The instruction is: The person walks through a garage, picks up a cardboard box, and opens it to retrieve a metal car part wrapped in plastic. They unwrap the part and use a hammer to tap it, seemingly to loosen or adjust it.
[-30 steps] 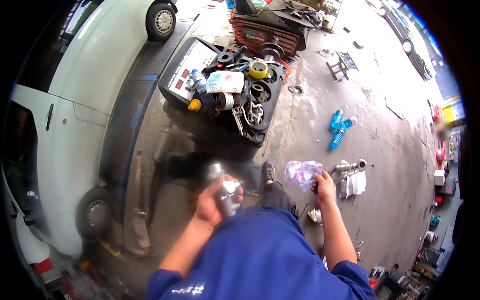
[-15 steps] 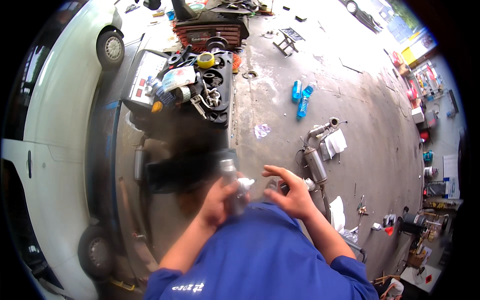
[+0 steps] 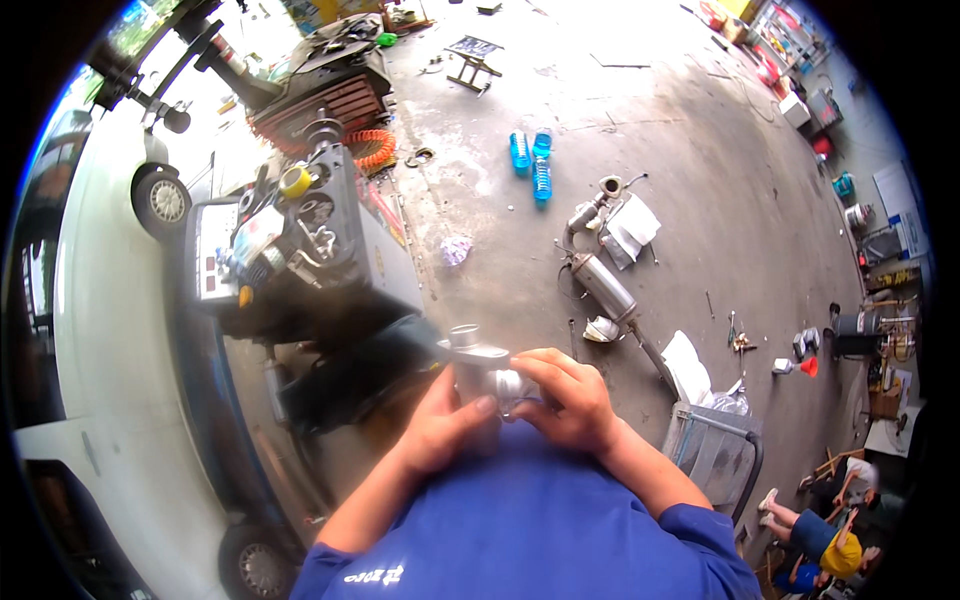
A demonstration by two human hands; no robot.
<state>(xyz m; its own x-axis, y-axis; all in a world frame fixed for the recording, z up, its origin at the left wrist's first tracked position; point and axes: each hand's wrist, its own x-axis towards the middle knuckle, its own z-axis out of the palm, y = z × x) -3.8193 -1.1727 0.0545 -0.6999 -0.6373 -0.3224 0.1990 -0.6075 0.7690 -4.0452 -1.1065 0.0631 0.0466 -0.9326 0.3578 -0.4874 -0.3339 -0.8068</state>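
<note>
Close to my chest, a silver-grey metal housing (image 3: 478,352) with a flat flange and a short round neck on top is gripped in my left hand (image 3: 440,428). Its outline is slightly smeared by motion. My right hand (image 3: 575,400) closes on the same housing from the other side, its fingers and thumb round a shiny round port (image 3: 508,386) that points right. The palm side of the right hand is hidden, so anything small inside it cannot be made out.
A black tool cart (image 3: 385,262) loaded with parts stands ahead left, beside a pale van (image 3: 120,300). On the floor lie blue bottles (image 3: 541,178), an exhaust pipe with silencer (image 3: 605,285) and white sheets (image 3: 630,228). A grey trolley (image 3: 712,445) is right; people (image 3: 835,545) are lower right.
My right hand has come left from apart to grip the metal housing. The small dark thing at its fingers is out of sight. My view has turned to the right.
</note>
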